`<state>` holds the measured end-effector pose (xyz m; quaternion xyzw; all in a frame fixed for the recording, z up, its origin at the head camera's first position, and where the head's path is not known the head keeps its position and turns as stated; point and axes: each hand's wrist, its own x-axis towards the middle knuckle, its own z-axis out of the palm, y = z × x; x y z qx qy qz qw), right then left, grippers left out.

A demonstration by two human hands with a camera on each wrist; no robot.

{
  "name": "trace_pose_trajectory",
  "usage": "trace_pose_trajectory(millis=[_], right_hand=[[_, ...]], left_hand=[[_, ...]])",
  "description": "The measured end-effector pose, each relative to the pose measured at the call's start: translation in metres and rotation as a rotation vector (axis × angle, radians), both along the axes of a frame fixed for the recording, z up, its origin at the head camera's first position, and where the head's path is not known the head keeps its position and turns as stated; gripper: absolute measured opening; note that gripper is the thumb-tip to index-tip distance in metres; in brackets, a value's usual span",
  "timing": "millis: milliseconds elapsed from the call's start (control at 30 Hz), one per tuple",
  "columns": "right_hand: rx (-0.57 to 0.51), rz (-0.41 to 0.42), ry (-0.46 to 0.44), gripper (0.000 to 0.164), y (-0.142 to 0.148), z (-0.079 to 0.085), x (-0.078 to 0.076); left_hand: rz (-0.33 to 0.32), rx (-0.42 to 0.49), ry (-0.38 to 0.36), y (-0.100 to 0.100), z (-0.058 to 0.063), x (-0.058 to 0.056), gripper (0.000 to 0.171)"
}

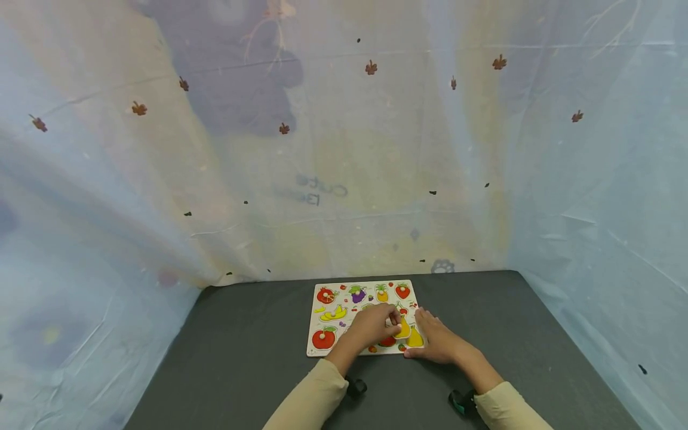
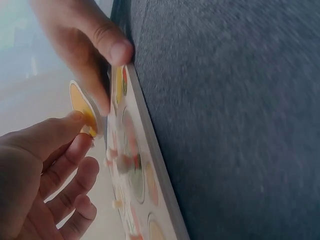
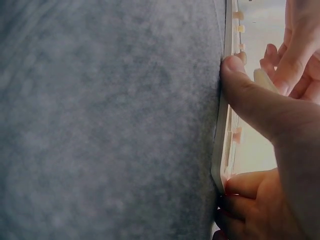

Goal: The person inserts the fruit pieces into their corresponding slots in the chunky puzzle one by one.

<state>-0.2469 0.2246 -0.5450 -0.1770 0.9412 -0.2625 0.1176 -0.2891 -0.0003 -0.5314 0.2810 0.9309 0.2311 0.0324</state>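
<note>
A wooden fruit puzzle board (image 1: 312,334) lies on the dark table, with knobbed fruit pieces such as a red apple (image 1: 323,339), bananas (image 1: 334,313) and grapes (image 1: 357,294). My left hand (image 1: 371,325) pinches a yellow puzzle piece (image 2: 82,106) between thumb and finger, tilted and raised over the board's right part. Its other fingers are loosely bent. My right hand (image 1: 442,340) holds the board's near right corner, thumb (image 3: 235,65) at the front edge and fingers along the right side. A yellow pear shape (image 1: 414,337) shows beside it.
The dark tabletop (image 1: 242,358) extends around the board. Behind and at both sides hangs a pale printed sheet (image 1: 344,149) with small leaf marks. Black straps (image 1: 356,387) sit at the wrists by the light sleeves.
</note>
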Motion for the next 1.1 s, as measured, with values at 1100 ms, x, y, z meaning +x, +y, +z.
trace_pose_trajectory(millis=[1100], right_hand=[[-0.032,0.008,-0.009,0.115,0.0,0.001,0.001]], left_hand=[[-0.031,-0.049,-0.014,0.034,-0.01,0.008,0.011]])
